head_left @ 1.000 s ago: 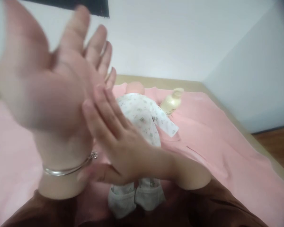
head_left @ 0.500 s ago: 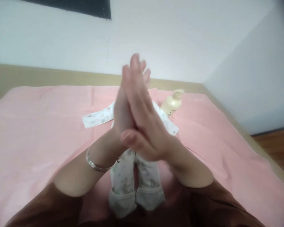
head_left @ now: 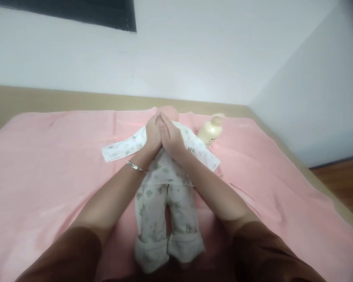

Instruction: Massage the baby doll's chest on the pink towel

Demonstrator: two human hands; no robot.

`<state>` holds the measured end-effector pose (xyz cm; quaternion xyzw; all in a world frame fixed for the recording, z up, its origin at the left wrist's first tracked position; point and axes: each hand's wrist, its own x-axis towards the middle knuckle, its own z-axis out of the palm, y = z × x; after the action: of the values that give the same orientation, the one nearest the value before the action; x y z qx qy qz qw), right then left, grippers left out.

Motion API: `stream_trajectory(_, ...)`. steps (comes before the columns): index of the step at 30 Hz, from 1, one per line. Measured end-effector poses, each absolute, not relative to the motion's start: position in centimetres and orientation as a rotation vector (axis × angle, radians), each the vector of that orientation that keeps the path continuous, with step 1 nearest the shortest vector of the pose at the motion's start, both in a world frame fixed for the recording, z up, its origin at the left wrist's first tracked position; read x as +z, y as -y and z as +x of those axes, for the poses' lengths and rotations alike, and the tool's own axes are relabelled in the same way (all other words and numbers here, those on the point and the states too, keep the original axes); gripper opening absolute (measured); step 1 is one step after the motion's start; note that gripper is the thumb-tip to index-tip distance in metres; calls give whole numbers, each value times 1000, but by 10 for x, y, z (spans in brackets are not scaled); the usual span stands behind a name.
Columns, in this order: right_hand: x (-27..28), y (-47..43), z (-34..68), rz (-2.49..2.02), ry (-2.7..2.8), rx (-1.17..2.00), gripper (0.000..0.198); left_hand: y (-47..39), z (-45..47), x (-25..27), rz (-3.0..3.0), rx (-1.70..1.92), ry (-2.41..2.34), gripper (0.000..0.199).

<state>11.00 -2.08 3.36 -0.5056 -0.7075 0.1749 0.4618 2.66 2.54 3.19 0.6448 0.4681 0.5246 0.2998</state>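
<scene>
A baby doll (head_left: 171,168) in white printed clothes lies on a pink blanket, its legs toward me. Its rounded head (head_left: 169,112) shows just past my hands. My left hand (head_left: 153,132), with a silver bangle on the wrist, lies at the doll's upper chest by the neck. Right beside it is my right hand (head_left: 173,140), and the two touch along the thumbs. Both palms face down, with the fingers laid out flat and their tips partly hidden. Neither hand grips anything. The hands cover the doll's neck and part of its face.
A cream pump bottle (head_left: 211,131) is to the right of the doll's shoulder. The pink blanket (head_left: 55,164) covers a beige surface (head_left: 61,94) that meets a white wall. Wooden floor (head_left: 341,184) shows beyond the right edge.
Both hands have come down from in front of me, where their palms were pressed together, and moved forward onto the doll's upper body. The head and shirt are uncovered to view.
</scene>
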Motion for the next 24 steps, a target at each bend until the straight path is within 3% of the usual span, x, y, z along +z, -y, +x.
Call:
stream_trajectory(8, 22, 18, 114, -1266, 1581, 414, 63, -14, 28, 33, 1664, 1322, -1409, 23)
stream_trajectory(15, 16, 19, 119, -1243, 1641, 307, 50, -14, 25, 20, 1921, 1256, -1469, 28)
stream_trajectory(24, 18, 16, 146, -1758, 1994, 188, 55, -14, 10, 2, 2170, 1072, -1458, 43)
